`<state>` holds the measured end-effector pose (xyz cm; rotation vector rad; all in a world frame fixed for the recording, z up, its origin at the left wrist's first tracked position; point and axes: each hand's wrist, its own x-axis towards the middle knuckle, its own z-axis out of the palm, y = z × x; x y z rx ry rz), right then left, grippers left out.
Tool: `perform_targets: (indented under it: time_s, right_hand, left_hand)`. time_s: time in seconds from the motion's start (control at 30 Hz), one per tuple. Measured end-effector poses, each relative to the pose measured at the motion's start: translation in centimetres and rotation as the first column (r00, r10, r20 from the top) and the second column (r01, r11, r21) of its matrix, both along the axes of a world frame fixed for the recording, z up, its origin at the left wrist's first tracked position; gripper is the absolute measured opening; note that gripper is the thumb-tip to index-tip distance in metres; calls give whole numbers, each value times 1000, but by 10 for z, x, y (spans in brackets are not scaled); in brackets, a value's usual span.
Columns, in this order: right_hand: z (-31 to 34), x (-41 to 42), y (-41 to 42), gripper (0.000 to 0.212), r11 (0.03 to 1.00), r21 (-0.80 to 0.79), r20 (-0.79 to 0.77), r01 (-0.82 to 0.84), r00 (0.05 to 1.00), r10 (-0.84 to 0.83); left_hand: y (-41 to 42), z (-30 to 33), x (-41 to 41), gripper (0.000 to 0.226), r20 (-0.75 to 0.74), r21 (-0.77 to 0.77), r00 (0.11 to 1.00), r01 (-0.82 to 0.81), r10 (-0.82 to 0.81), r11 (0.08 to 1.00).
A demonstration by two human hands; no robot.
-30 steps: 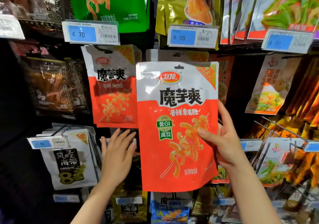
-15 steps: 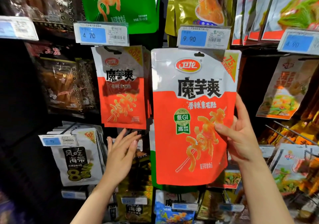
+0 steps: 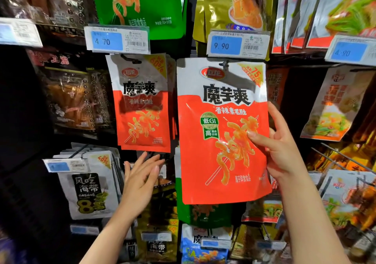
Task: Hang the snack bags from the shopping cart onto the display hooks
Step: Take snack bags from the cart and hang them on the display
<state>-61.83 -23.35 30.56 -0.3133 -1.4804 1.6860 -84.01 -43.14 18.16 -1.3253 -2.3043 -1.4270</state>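
Head view: right hand (image 3: 281, 151) pinching the large red snack bag (image 3: 222, 133) by its side, hole right at the hook (image 3: 225, 65) under the 9.90 tag (image 3: 238, 43), left hand (image 3: 140, 184) spread free nearby — probably sliding it fully on, then letting go.

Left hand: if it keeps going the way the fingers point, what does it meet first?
Probably the bottom edge of the smaller red bag hanging just above the left hand and its fingertips. Depth is unclear; it could pass in front.

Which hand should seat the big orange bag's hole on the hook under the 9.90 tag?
Right. The right hand already pinches the orange bag at its right edge, hang hole at the hook. The left hand is open, lower left, holding nothing.
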Motion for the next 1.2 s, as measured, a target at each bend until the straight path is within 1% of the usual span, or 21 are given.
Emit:
perform_targets:
  time_s: [0.07, 0.17, 0.27, 0.3, 0.43, 0.57, 0.67, 0.77, 0.87, 0.93, 1.03, 1.13, 1.2]
  right_hand:
    - [0, -3, 3, 83, 1000, -3, 16, 22, 1000, -22]
    - [-3, -19, 13, 82, 995, 8, 55, 101, 993, -102]
    - [-5, -41, 29, 93, 989, 1, 87, 147, 985, -147]
    - [-5, -48, 34, 93, 987, 6, 93, 163, 982, -163]
    - [-7, -72, 45, 76, 966, 58, 106, 254, 960, -259]
    - [-16, -88, 54, 75, 928, 133, 157, 349, 917, -368]
    - [-24, -94, 65, 75, 903, 202, 224, 379, 880, -420]
    - [-29, -97, 73, 75, 896, 241, 258, 372, 866, -429]
    - [-35, -97, 78, 72, 893, 248, 294, 374, 850, -438]
    - [-39, -98, 79, 72, 890, 251, 316, 380, 837, -447]
    - [-44, -99, 81, 77, 893, 219, 328, 392, 833, -446]
    - [-44, -95, 75, 72, 899, 221, 332, 377, 838, -433]
    - [-44, -90, 72, 73, 905, 224, 349, 362, 837, -422]
  left_hand:
    - [1, -1, 0, 48, -10, 4, 1000, -8, 8, 1000]
    - [1, -3, 1, 49, -37, -3, 999, -21, 21, 1000]
    - [1, -5, 1, 47, -88, -19, 996, -31, 30, 999]
    - [0, -5, 1, 46, -100, -23, 994, -36, 33, 999]
    - [0, -7, 0, 46, -125, -21, 991, -42, 39, 999]
    - [-1, -8, 1, 43, -153, -33, 987, -48, 42, 998]
    - [-2, -10, 2, 48, -231, -66, 972, -65, 48, 996]
    - [-2, -16, 1, 54, -347, -120, 936, -109, 61, 987]
    - [-3, -18, 0, 55, -415, -183, 908, -140, 53, 973]
    - [-4, -18, -1, 56, -434, -216, 899, -157, 49, 964]
    - [-4, -18, -1, 57, -443, -256, 896, -171, 42, 952]
    - [-4, -18, -1, 58, -446, -262, 894, -169, 36, 950]
    - [-4, -17, 2, 58, -421, -248, 905, -172, 53, 953]
